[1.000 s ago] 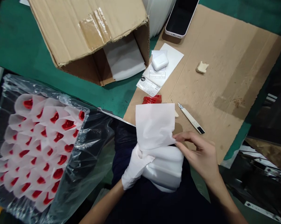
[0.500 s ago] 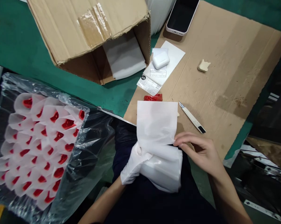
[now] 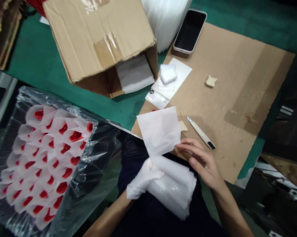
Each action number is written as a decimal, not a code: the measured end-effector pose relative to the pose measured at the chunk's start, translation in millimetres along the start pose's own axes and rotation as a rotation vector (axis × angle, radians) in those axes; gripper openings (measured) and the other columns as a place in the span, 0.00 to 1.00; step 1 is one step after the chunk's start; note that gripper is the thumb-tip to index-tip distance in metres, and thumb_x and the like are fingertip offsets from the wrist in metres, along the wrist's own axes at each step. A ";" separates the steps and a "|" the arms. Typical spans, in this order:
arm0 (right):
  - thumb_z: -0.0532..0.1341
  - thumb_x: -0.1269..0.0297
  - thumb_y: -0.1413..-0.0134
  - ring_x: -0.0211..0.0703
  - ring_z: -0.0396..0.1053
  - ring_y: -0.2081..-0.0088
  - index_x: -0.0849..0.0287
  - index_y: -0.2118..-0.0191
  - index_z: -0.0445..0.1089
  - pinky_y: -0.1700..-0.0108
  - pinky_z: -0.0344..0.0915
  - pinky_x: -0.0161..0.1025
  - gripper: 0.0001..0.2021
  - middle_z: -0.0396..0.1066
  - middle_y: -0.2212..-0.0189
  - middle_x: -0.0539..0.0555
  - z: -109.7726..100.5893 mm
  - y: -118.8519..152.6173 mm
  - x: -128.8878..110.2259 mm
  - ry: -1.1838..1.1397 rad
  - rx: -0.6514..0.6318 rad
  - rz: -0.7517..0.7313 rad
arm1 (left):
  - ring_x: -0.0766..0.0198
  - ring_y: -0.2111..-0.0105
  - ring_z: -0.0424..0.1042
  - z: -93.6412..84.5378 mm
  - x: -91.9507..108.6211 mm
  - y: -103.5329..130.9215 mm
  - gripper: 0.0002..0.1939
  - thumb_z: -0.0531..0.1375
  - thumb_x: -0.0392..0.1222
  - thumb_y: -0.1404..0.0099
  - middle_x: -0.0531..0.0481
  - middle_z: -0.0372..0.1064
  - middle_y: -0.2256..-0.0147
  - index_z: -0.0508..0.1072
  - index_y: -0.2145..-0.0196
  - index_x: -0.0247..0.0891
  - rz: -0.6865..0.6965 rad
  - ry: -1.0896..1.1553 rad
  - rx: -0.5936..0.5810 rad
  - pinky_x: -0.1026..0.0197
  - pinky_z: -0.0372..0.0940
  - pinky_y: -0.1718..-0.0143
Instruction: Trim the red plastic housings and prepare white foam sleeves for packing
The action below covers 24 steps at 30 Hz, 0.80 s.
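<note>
My left hand [image 3: 144, 179], in a white glove, is closed on a stack of thin white sheets [image 3: 173, 184] above my lap. One white sheet [image 3: 160, 131] stands out above the stack, over the table's edge. My bare right hand [image 3: 200, 161] is at that sheet's right edge, fingertips partly behind it and thumb apart. Behind the sheet a bit of a red piece [image 3: 159, 109] shows. To the left, a plastic-lined box holds rows of red pieces [image 3: 66, 148] wrapped in white sheets.
A tilted carton [image 3: 99, 36] with white sheets inside stands at the upper left. On the cardboard [image 3: 237, 82] are a phone [image 3: 190, 31], a white case [image 3: 168, 76], a cutter knife [image 3: 201, 132] and a cream-coloured scrap [image 3: 210, 81].
The upper sheet has tilted and shifted left, covering most of the red piece. My right hand has moved slightly left, its thumb now apart from the fingers. The view has shifted.
</note>
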State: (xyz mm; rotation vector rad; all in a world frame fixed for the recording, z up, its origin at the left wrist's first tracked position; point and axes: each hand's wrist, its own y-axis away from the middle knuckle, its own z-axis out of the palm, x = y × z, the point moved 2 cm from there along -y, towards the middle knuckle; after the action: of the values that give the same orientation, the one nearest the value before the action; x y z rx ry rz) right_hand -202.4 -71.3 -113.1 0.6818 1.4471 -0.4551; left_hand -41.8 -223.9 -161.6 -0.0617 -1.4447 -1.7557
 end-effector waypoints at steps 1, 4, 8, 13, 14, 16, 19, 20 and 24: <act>0.58 0.58 0.33 0.44 0.69 0.47 0.47 0.44 0.73 0.47 0.72 0.37 0.16 0.64 0.48 0.56 -0.9 -0.9 1.2 0.013 0.041 -0.025 | 0.44 0.52 0.74 3.3 2.8 -0.3 0.30 0.71 0.48 0.50 0.42 0.76 0.54 0.74 0.50 0.35 0.013 0.022 -0.046 0.49 0.68 0.49; 0.59 0.59 0.35 0.45 0.66 0.45 0.49 0.43 0.73 0.45 0.71 0.39 0.17 0.61 0.47 0.57 -11.9 -3.1 4.3 -0.011 0.213 -0.107 | 0.48 0.50 0.72 12.2 11.2 -1.6 0.37 0.73 0.44 0.51 0.46 0.74 0.51 0.72 0.43 0.40 0.037 0.106 -0.212 0.52 0.65 0.47; 0.61 0.61 0.40 0.47 0.65 0.45 0.52 0.47 0.77 0.44 0.71 0.41 0.17 0.60 0.46 0.57 -44.3 -8.3 11.2 -0.189 0.551 -0.251 | 0.55 0.57 0.71 16.6 17.4 -5.4 0.46 0.76 0.44 0.57 0.48 0.73 0.55 0.70 0.39 0.43 -0.008 0.046 -0.270 0.58 0.66 0.56; 0.63 0.59 0.42 0.47 0.70 0.49 0.53 0.54 0.79 0.45 0.70 0.50 0.12 0.64 0.45 0.54 -85.5 -8.8 46.4 -0.110 0.890 -0.068 | 0.60 0.61 0.68 26.9 47.2 -8.7 0.42 0.77 0.41 0.61 0.51 0.72 0.60 0.75 0.46 0.41 0.010 -0.012 -0.171 0.63 0.63 0.61; 0.63 0.57 0.42 0.49 0.70 0.50 0.54 0.55 0.79 0.45 0.70 0.52 0.12 0.67 0.48 0.55 -90.8 -6.6 55.7 -0.018 0.884 0.031 | 0.59 0.60 0.69 31.4 60.3 -9.2 0.41 0.76 0.41 0.60 0.52 0.72 0.59 0.75 0.45 0.41 0.034 -0.027 -0.152 0.64 0.63 0.60; 0.64 0.53 0.42 0.51 0.70 0.51 0.57 0.59 0.79 0.46 0.69 0.54 0.14 0.71 0.54 0.57 -98.8 -0.1 70.7 0.204 0.820 0.141 | 0.56 0.57 0.71 43.2 94.3 -11.9 0.39 0.75 0.41 0.56 0.51 0.73 0.57 0.74 0.45 0.40 0.107 -0.089 -0.126 0.62 0.64 0.58; 0.59 0.49 0.39 0.53 0.71 0.54 0.58 0.60 0.78 0.50 0.69 0.53 0.18 0.72 0.58 0.59 -108.4 12.6 81.0 0.524 0.748 0.145 | 0.48 0.51 0.73 67.0 157.5 -26.5 0.30 0.72 0.42 0.49 0.48 0.75 0.53 0.76 0.47 0.39 0.225 -0.200 -0.145 0.56 0.67 0.51; 0.57 0.48 0.38 0.53 0.71 0.55 0.58 0.59 0.77 0.53 0.70 0.52 0.20 0.71 0.57 0.59 -111.6 17.0 82.0 0.595 0.724 0.169 | 0.47 0.50 0.73 75.3 179.3 -35.8 0.25 0.70 0.43 0.46 0.48 0.76 0.52 0.77 0.49 0.39 0.279 -0.242 -0.140 0.54 0.68 0.50; 0.55 0.44 0.40 0.53 0.71 0.58 0.56 0.58 0.78 0.59 0.71 0.51 0.22 0.65 0.54 0.61 -122.9 30.8 69.0 0.692 0.642 0.225 | 0.49 0.56 0.77 103.2 247.7 -95.2 0.21 0.67 0.46 0.39 0.42 0.77 0.55 0.76 0.51 0.35 0.438 -0.594 -0.035 0.49 0.73 0.53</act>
State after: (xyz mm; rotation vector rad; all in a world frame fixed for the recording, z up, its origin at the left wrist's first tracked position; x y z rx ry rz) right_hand -267.1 41.5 -175.4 1.6174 1.8421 -0.5379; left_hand -306.9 -278.8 -73.5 -0.9138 -1.6443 -1.4500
